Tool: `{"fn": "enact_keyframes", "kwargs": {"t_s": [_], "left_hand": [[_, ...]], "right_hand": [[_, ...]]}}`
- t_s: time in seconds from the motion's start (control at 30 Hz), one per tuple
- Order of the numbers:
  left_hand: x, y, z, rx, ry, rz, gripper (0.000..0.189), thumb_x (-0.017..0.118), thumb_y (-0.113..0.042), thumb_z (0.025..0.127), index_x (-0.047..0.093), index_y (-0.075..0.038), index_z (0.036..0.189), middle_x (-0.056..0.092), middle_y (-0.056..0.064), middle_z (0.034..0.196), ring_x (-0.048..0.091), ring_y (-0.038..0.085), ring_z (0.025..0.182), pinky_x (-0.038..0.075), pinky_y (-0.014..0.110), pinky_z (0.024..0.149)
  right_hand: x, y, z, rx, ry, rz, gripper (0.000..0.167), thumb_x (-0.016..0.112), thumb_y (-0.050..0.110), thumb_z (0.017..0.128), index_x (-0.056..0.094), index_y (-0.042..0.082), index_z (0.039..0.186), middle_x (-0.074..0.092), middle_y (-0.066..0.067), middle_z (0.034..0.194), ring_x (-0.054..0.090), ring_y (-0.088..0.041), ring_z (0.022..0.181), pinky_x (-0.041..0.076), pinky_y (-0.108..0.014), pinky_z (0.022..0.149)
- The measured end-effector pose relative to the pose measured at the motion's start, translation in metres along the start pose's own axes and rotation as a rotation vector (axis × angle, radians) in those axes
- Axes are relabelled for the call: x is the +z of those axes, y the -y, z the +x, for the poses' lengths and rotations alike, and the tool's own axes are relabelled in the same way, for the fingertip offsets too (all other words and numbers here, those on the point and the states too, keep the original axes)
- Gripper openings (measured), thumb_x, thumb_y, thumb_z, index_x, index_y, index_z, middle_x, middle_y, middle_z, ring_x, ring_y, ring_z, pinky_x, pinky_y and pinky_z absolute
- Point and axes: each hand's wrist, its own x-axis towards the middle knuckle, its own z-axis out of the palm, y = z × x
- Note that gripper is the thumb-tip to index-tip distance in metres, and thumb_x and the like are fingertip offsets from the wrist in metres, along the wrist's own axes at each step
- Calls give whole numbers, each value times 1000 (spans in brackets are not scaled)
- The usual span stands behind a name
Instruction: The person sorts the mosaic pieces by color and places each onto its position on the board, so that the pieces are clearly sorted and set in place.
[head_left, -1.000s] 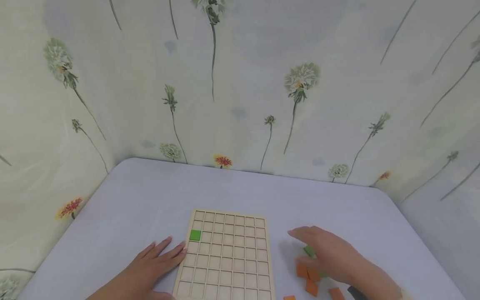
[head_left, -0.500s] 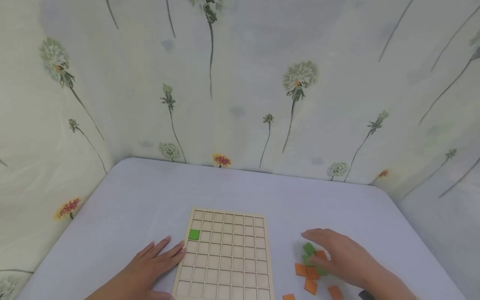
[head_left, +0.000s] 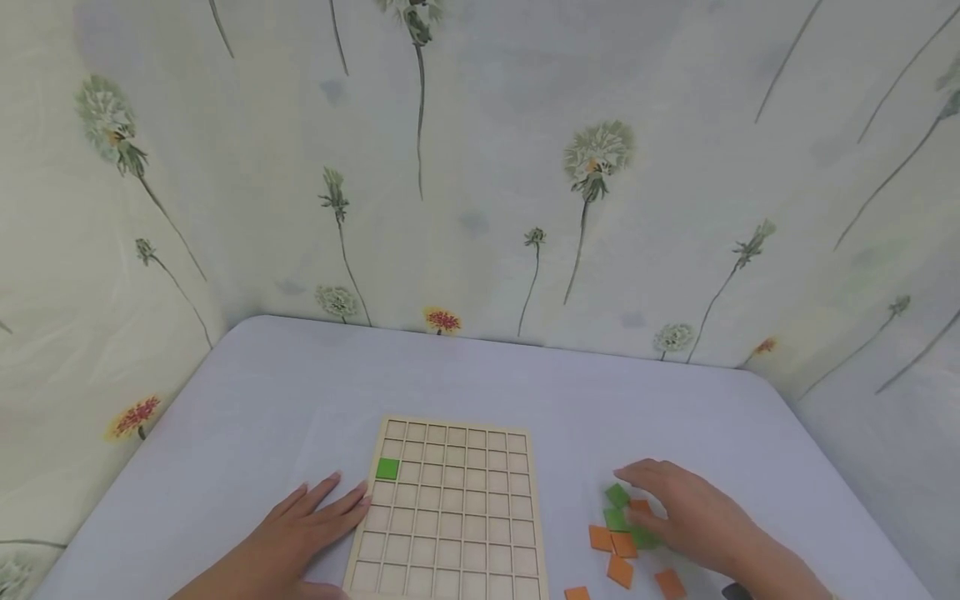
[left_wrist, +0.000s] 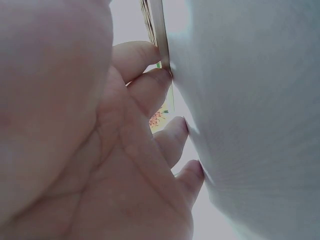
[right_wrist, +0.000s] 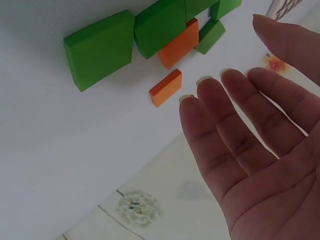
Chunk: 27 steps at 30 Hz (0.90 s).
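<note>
A pale wooden grid board (head_left: 450,528) lies on the white table, with one green square tile (head_left: 387,468) in a cell of its leftmost column. My left hand (head_left: 300,525) rests on the table with fingers spread, fingertips against the board's left edge. The left wrist view shows those fingertips at the board's side (left_wrist: 160,35). To the right of the board, my right hand (head_left: 693,512) hovers over a loose cluster of green tiles (head_left: 617,495) and orange tiles (head_left: 620,571). Its fingers are loosely bent and hold nothing; in the right wrist view they stand apart from a green tile (right_wrist: 100,50).
Single orange tiles (head_left: 671,584) lie nearer the front edge, one of them (head_left: 577,593) close to the board's right side. A dark object (head_left: 736,591) shows beside the right wrist. A cloth with printed dandelions (head_left: 480,167) hangs behind the table (head_left: 480,375).
My right hand has moved right and slightly down over the tiles, uncovering more of the green and orange ones. The left hand and the board stay in place; the head view shifts slightly.
</note>
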Motion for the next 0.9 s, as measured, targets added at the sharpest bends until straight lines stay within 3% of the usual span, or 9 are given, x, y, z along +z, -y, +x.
{"fn": "enact_keyframes", "kwargs": {"t_s": [0.27,0.5,0.8,0.9], "left_hand": [[-2,-2,-1,-11,12,-18,98,62,-77,85,50,-11,157,44,5,163,36,48,147,32,69,107],[0,-1,-3,27,-34,13,95,63,-75,87,50,-11,157,45,4,163,39,47,146,31,61,109],[0,-1,-5,31,-52,17,97,62,-76,87,48,-12,158,44,4,163,38,48,146,28,58,110],[1,0,-4,33,-51,10,97,62,-77,86,49,-11,157,44,4,164,38,48,146,7,41,124]], "right_hand": [[7,-4,7,46,33,0,46,87,22,86,73,16,129,70,1,127,66,-24,118,54,-51,99],[13,-8,15,37,42,-4,41,86,15,86,74,14,125,71,6,120,67,-18,110,55,-46,97],[18,-11,22,6,25,-30,31,86,11,85,77,19,114,67,12,110,64,-13,103,57,-40,92],[19,-13,23,-20,13,-41,27,86,10,85,78,20,109,66,12,108,64,-14,102,57,-40,91]]}}
